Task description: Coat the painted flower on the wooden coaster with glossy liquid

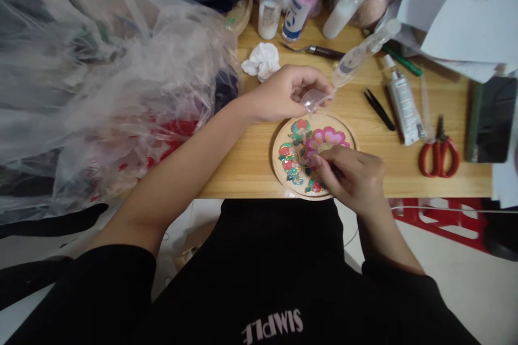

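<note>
Near the middle of the bench, my left hand (pixel 293 91) is closed on a small clear plastic scoop (pixel 313 100), tilted above the far rim of a round wooden plate (pixel 279 175). The plate carries a pink-petalled flower (pixel 328 136) and several red and green motifs with gold outlines. My right hand (pixel 354 175) is pinched over the flower's centre, thumb and forefinger together. Whatever sits between those fingers is hidden or too small to name. A clear squeeze bottle (pixel 354 59) lies just beyond my left fingertips.
Black tweezers (pixel 379 110), a white tube (pixel 406 105) and red-handled pliers (pixel 439 155) lie right of the plate. A dark-handled tool (pixel 326 52), crumpled tissue (pixel 263 61) and several bottles stand or lie behind. Sheer plastic wrapping (pixel 121 81) piles up at left; a dark box (pixel 491 118) is far right.
</note>
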`<act>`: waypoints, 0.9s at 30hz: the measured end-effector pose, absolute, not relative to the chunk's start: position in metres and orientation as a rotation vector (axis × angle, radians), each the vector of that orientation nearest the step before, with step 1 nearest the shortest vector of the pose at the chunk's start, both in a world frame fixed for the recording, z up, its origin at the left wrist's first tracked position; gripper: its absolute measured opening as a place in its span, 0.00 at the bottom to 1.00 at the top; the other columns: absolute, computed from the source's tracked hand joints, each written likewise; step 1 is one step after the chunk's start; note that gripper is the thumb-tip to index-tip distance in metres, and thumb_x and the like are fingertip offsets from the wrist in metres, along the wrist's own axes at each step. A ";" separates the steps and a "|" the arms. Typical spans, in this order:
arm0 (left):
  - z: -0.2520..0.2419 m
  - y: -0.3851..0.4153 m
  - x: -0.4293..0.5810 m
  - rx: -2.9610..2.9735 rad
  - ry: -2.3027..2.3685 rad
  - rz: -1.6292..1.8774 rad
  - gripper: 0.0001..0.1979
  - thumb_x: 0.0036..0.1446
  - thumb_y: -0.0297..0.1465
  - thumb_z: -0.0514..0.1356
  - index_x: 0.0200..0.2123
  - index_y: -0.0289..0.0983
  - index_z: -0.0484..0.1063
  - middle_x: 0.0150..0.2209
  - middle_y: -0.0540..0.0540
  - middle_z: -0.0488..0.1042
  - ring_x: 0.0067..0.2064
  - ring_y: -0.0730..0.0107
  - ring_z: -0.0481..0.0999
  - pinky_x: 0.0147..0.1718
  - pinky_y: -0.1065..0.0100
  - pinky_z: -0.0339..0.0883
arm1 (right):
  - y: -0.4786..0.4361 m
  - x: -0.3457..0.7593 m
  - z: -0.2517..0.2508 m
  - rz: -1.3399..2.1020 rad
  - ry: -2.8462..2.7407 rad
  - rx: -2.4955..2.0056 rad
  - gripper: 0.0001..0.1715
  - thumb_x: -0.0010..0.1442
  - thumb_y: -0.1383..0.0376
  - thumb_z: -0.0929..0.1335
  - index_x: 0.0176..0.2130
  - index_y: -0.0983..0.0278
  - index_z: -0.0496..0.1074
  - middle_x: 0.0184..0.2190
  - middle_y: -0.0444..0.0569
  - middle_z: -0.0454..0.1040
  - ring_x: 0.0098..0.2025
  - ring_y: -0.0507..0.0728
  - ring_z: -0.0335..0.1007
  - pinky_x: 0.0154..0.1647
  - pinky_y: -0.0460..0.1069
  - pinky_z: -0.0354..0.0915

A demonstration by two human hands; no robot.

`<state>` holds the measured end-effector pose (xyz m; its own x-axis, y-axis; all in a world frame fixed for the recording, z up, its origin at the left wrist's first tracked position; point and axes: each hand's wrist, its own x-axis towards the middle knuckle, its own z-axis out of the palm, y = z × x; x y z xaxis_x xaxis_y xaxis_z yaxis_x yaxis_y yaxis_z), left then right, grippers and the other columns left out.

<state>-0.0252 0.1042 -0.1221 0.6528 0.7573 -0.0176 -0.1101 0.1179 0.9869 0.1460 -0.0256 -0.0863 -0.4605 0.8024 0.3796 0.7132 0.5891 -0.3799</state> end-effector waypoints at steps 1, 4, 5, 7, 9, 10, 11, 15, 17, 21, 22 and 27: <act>-0.121 0.104 -0.025 1.304 0.624 0.707 0.16 0.42 0.15 0.68 0.35 0.34 0.73 0.36 0.53 0.77 0.47 0.66 0.80 0.51 0.62 0.75 | -0.025 0.146 -0.086 0.222 -2.297 -1.199 0.07 0.62 0.70 0.68 0.30 0.66 0.71 0.22 0.45 0.77 0.20 0.48 0.70 0.21 0.43 0.62; -0.122 0.104 -0.025 1.311 0.662 0.724 0.14 0.42 0.17 0.68 0.34 0.33 0.74 0.35 0.51 0.78 0.47 0.66 0.80 0.49 0.63 0.75 | -0.025 0.145 -0.086 0.221 -2.292 -1.186 0.07 0.61 0.70 0.68 0.30 0.66 0.72 0.22 0.46 0.77 0.20 0.48 0.70 0.21 0.43 0.62; -0.123 0.104 -0.025 1.331 0.663 0.721 0.14 0.43 0.18 0.68 0.35 0.33 0.74 0.36 0.51 0.78 0.47 0.66 0.80 0.49 0.63 0.75 | -0.025 0.145 -0.086 0.223 -2.291 -1.184 0.07 0.61 0.71 0.69 0.30 0.67 0.72 0.22 0.46 0.77 0.20 0.49 0.70 0.21 0.44 0.62; -0.125 0.105 -0.026 1.383 0.639 0.707 0.14 0.44 0.21 0.69 0.37 0.34 0.74 0.37 0.51 0.78 0.47 0.67 0.80 0.48 0.65 0.74 | -0.025 0.145 -0.087 0.226 -2.289 -1.181 0.07 0.61 0.71 0.69 0.30 0.67 0.72 0.22 0.47 0.78 0.21 0.49 0.71 0.21 0.44 0.62; -0.126 0.105 -0.027 1.413 0.611 0.705 0.15 0.45 0.23 0.69 0.38 0.34 0.74 0.39 0.50 0.79 0.47 0.67 0.80 0.48 0.65 0.74 | -0.025 0.146 -0.087 0.229 -2.288 -1.180 0.07 0.61 0.71 0.69 0.30 0.66 0.72 0.23 0.46 0.78 0.21 0.49 0.72 0.21 0.44 0.63; -0.126 0.105 -0.027 1.417 0.607 0.708 0.15 0.45 0.24 0.69 0.39 0.34 0.74 0.40 0.49 0.79 0.47 0.67 0.80 0.48 0.66 0.74 | -0.025 0.146 -0.087 0.229 -2.288 -1.181 0.07 0.61 0.70 0.69 0.30 0.66 0.72 0.23 0.46 0.78 0.21 0.49 0.72 0.21 0.43 0.62; -0.126 0.104 -0.027 1.415 0.607 0.710 0.15 0.46 0.24 0.69 0.39 0.34 0.74 0.40 0.49 0.79 0.47 0.67 0.80 0.48 0.65 0.74 | -0.025 0.146 -0.087 0.229 -2.289 -1.183 0.07 0.61 0.70 0.69 0.30 0.66 0.72 0.23 0.46 0.78 0.21 0.49 0.72 0.21 0.43 0.62; -0.125 0.104 -0.027 1.395 0.612 0.707 0.15 0.45 0.22 0.69 0.38 0.33 0.74 0.40 0.49 0.79 0.47 0.67 0.80 0.49 0.65 0.74 | -0.025 0.147 -0.088 0.229 -2.295 -1.191 0.07 0.61 0.70 0.69 0.30 0.65 0.72 0.24 0.47 0.79 0.21 0.49 0.72 0.20 0.44 0.61; -0.123 0.104 -0.027 1.379 0.605 0.699 0.15 0.43 0.21 0.69 0.37 0.34 0.74 0.39 0.50 0.79 0.47 0.67 0.80 0.49 0.64 0.74 | -0.024 0.147 -0.089 0.232 -2.298 -1.192 0.06 0.61 0.70 0.69 0.31 0.66 0.72 0.24 0.47 0.79 0.21 0.49 0.72 0.20 0.44 0.61; -0.120 0.104 -0.027 1.343 0.614 0.685 0.17 0.41 0.15 0.67 0.36 0.34 0.73 0.38 0.50 0.79 0.47 0.66 0.79 0.51 0.62 0.72 | -0.025 0.147 -0.089 0.238 -2.302 -1.195 0.06 0.61 0.70 0.69 0.31 0.66 0.72 0.25 0.47 0.80 0.22 0.49 0.72 0.21 0.44 0.62; -0.120 0.104 -0.027 1.337 0.619 0.685 0.17 0.42 0.14 0.67 0.36 0.33 0.73 0.38 0.50 0.79 0.47 0.67 0.79 0.51 0.62 0.72 | -0.025 0.147 -0.088 0.237 -2.302 -1.195 0.06 0.62 0.70 0.69 0.31 0.65 0.72 0.25 0.47 0.80 0.22 0.49 0.72 0.21 0.43 0.62; -0.120 0.103 -0.027 1.331 0.598 0.686 0.16 0.43 0.12 0.64 0.36 0.33 0.73 0.39 0.50 0.78 0.46 0.68 0.79 0.52 0.61 0.72 | -0.025 0.147 -0.088 0.245 -2.303 -1.192 0.05 0.61 0.70 0.69 0.31 0.66 0.72 0.25 0.47 0.80 0.22 0.49 0.72 0.21 0.44 0.62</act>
<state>-0.0266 0.1035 -0.1195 0.6682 0.7439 -0.0046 -0.1063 0.1015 0.9891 0.1472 -0.0250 -0.0879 -0.4699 0.8006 0.3718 0.7042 0.5940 -0.3889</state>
